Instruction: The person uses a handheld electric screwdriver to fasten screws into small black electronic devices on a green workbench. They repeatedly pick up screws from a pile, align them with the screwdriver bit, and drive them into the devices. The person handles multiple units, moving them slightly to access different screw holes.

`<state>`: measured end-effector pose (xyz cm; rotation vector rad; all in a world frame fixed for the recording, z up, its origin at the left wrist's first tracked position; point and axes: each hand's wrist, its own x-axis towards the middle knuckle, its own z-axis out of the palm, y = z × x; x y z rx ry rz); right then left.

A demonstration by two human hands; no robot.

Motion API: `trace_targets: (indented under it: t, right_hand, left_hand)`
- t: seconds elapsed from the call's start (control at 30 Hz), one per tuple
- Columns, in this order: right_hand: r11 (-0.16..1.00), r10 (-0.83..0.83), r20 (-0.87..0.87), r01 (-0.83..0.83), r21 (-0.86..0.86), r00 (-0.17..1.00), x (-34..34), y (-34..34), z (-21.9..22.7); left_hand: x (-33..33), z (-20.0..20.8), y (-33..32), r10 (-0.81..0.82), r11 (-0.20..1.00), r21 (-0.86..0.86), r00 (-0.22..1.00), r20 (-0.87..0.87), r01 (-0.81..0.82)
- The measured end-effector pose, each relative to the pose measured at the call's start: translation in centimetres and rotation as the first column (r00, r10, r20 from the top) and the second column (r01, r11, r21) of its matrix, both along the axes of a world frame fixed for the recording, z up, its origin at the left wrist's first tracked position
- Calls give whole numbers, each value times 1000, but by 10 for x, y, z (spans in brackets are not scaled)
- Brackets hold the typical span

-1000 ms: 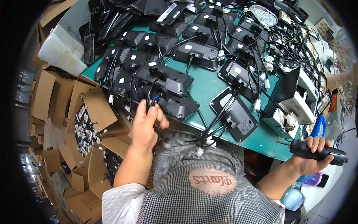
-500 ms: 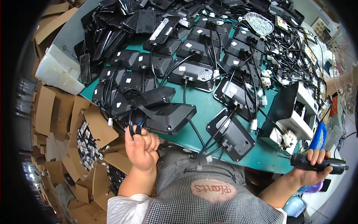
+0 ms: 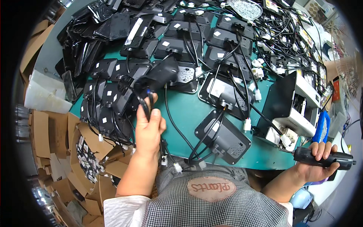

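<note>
My left hand (image 3: 148, 128) is closed around black cables (image 3: 145, 106), pinching them below a black plastic device (image 3: 162, 73). That device is tilted and blurred, held over other units at the left of the table. In my right hand (image 3: 315, 170) lies a black electric screwdriver (image 3: 328, 159), fingers wrapped round its body, beyond the table's right front edge. Nearer the middle, a black device with a perforated patch (image 3: 223, 137) rests on the green table mat (image 3: 181, 113), its cables looping toward the front edge. Another black housing (image 3: 225, 92) lies behind it.
A white and black box-shaped machine (image 3: 293, 109) stands at the right, beside a blue tray of screws (image 3: 322, 128). A clear dish of screws (image 3: 245, 9) sits at the back. Wrapped black parts (image 3: 90, 45) pile up far left. Cardboard boxes (image 3: 56, 132) crowd the left floor.
My left hand has moved up and away from me, and the device at its cables has swung up and turned. The view has shifted slightly. My right hand still grips the screwdriver.
</note>
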<state>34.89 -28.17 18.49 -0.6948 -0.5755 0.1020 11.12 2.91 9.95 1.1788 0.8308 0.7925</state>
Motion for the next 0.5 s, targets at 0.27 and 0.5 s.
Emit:
trace_targets:
  t: [0.27,0.5]
  right_hand:
    - [1000,-18,-14,18,-8,1000,6,1,-6]
    - [1000,-1,-33,1,-3,999,7,0,-8]
  left_hand:
    - [23,8,-2,-36,957,-289,989,-142,-7]
    - [29,7,1,31,952,-298,993,-112,-63]
